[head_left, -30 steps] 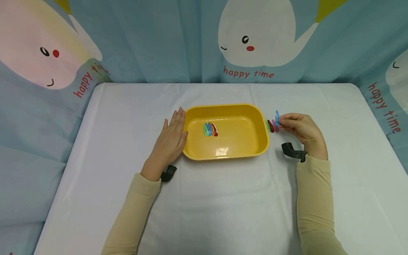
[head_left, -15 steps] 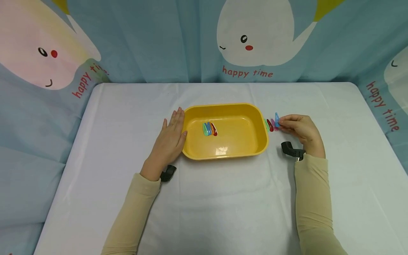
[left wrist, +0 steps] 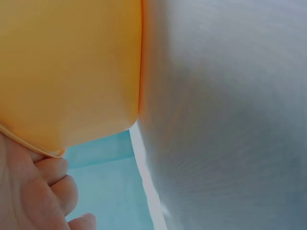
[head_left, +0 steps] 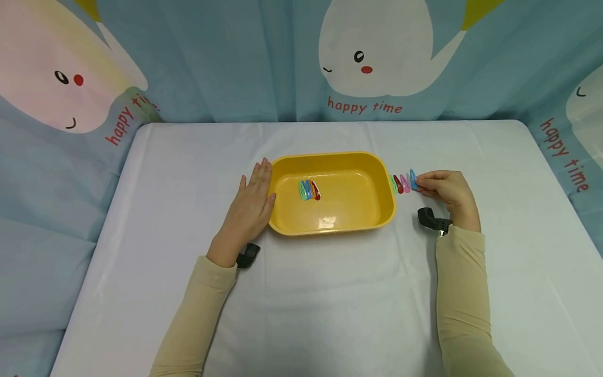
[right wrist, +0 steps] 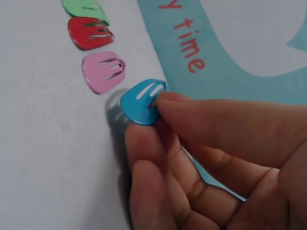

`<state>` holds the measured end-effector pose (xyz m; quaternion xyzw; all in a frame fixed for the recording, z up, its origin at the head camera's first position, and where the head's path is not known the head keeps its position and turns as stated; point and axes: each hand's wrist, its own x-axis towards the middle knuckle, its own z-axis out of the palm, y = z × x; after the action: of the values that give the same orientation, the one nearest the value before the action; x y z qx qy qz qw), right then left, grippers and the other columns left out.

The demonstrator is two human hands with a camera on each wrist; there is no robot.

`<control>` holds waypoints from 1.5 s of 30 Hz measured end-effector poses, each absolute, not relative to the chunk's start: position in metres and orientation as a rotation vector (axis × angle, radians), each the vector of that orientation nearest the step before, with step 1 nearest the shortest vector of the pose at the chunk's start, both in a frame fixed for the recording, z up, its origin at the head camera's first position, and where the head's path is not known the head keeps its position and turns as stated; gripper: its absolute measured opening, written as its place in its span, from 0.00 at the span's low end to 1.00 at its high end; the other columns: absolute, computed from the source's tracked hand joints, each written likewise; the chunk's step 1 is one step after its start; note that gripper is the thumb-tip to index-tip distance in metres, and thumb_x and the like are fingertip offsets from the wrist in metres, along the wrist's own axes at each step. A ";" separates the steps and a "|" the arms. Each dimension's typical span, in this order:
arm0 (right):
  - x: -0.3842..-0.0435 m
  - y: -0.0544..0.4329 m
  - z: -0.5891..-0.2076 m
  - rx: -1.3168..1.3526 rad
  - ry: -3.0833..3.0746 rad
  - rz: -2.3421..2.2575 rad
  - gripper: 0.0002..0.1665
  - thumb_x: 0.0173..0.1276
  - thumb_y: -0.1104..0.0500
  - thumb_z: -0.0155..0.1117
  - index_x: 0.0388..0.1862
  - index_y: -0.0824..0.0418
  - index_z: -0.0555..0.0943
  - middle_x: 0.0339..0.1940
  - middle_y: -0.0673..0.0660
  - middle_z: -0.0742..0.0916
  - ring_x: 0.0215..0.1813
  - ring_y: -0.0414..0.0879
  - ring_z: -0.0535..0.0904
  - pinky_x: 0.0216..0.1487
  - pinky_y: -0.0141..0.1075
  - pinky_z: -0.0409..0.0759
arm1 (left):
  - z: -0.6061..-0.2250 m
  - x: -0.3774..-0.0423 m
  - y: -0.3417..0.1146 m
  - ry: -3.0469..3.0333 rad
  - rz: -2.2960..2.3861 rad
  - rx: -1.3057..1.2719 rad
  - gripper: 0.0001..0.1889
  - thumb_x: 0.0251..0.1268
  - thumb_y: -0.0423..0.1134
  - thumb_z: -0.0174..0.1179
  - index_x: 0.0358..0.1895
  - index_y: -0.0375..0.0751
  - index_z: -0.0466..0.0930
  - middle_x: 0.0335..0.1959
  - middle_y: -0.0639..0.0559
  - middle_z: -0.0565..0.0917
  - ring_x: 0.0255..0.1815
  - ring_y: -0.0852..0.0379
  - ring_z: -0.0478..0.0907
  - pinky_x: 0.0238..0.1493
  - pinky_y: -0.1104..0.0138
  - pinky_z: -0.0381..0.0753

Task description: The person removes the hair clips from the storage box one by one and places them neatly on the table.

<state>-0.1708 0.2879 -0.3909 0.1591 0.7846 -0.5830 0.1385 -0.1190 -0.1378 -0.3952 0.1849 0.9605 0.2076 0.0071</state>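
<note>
1. Left hand (head_left: 251,201): laid along the tray's left end, fingers straight, grip apart, thumb at the rim; the same pose as a second ago.
2. Tray (head_left: 301,229): yellow, on the white surface (head_left: 330,298), its place there unchanged.
3. Inner clips (head_left: 309,190): a tight row including green, blue, orange and red, left of the tray's middle; unchanged.
4. Green clip (head_left: 393,184): just past the tray's right end, as before.
5. Red clip (head_left: 398,184): right of the green one, unmoved.
6. Pink clip (head_left: 405,183): next right; the blue clip overlapped it in view earlier, and now it shows whole.
7. Blue clip (head_left: 413,179): shifted right, now just beside the pink one and apart from it; whether it touches the surface, I cannot tell.
8. Right hand (head_left: 447,191): farthest right, grip clamped on the blue clip between thumb and finger.
</note>
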 end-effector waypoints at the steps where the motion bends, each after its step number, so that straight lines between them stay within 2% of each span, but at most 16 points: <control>1: -0.171 0.287 -0.391 0.464 2.292 -1.658 0.13 0.63 0.63 0.65 0.21 0.49 0.85 0.22 0.43 0.84 0.27 0.33 0.81 0.34 0.25 0.80 | -0.395 -0.119 -0.138 3.005 0.647 0.578 0.32 0.77 0.43 0.35 0.75 0.34 0.36 0.76 0.46 0.39 0.76 0.51 0.35 0.72 0.51 0.37; 5: -0.172 0.285 -0.392 0.465 2.384 -1.554 0.11 0.63 0.62 0.66 0.22 0.52 0.86 0.20 0.42 0.83 0.26 0.32 0.80 0.32 0.24 0.80 | -0.395 -0.120 -0.138 3.003 0.646 0.578 0.32 0.77 0.44 0.35 0.75 0.34 0.36 0.76 0.46 0.39 0.76 0.52 0.34 0.72 0.51 0.37; 10: -0.174 0.282 -0.393 0.489 2.470 -1.453 0.06 0.62 0.62 0.66 0.29 0.63 0.87 0.17 0.41 0.81 0.23 0.33 0.78 0.29 0.23 0.79 | -0.395 -0.120 -0.138 2.998 0.657 0.578 0.32 0.77 0.44 0.35 0.75 0.34 0.36 0.76 0.46 0.39 0.76 0.52 0.34 0.72 0.51 0.35; 16: -0.174 0.280 -0.392 0.508 2.521 -1.384 0.08 0.61 0.62 0.67 0.33 0.68 0.86 0.16 0.40 0.81 0.22 0.33 0.78 0.28 0.23 0.78 | -0.395 -0.119 -0.137 3.000 0.657 0.570 0.32 0.76 0.44 0.36 0.75 0.35 0.36 0.76 0.46 0.39 0.76 0.53 0.34 0.72 0.52 0.35; 23: -0.174 0.276 -0.391 0.495 2.593 -1.257 0.17 0.62 0.61 0.67 0.41 0.75 0.82 0.17 0.41 0.80 0.23 0.35 0.76 0.28 0.23 0.77 | -0.396 -0.120 -0.137 2.995 0.647 0.559 0.32 0.76 0.44 0.35 0.75 0.35 0.35 0.76 0.46 0.38 0.76 0.53 0.33 0.72 0.52 0.35; 32: -0.174 0.276 -0.392 0.490 2.596 -1.224 0.21 0.63 0.58 0.67 0.47 0.75 0.80 0.23 0.42 0.81 0.26 0.36 0.76 0.31 0.21 0.76 | -0.395 -0.120 -0.137 2.996 0.641 0.557 0.32 0.76 0.44 0.34 0.75 0.36 0.35 0.76 0.46 0.38 0.76 0.53 0.33 0.72 0.52 0.35; 36: -0.174 0.275 -0.392 0.482 2.619 -1.174 0.23 0.63 0.55 0.67 0.48 0.73 0.81 0.25 0.43 0.81 0.32 0.40 0.75 0.33 0.22 0.74 | -0.396 -0.120 -0.137 2.998 0.646 0.557 0.32 0.76 0.44 0.34 0.75 0.36 0.35 0.76 0.47 0.38 0.76 0.53 0.33 0.72 0.52 0.35; 40: -0.173 0.274 -0.393 0.428 2.668 -1.130 0.22 0.62 0.55 0.68 0.47 0.72 0.81 0.23 0.43 0.82 0.35 0.45 0.72 0.33 0.25 0.72 | -0.397 -0.120 -0.137 3.003 0.654 0.562 0.32 0.76 0.44 0.35 0.75 0.36 0.35 0.76 0.46 0.39 0.76 0.53 0.34 0.72 0.51 0.36; 45: -0.173 0.275 -0.394 0.363 2.709 -1.127 0.20 0.60 0.57 0.69 0.44 0.73 0.82 0.21 0.42 0.82 0.32 0.43 0.72 0.30 0.25 0.72 | -0.397 -0.120 -0.138 3.002 0.657 0.567 0.32 0.76 0.44 0.35 0.75 0.35 0.36 0.76 0.46 0.39 0.76 0.52 0.34 0.72 0.51 0.37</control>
<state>-0.1728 0.2746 -0.3936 0.1224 0.9124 -0.3796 0.0922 -0.1200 -0.1376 -0.3968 0.1815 0.9606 0.2103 0.0082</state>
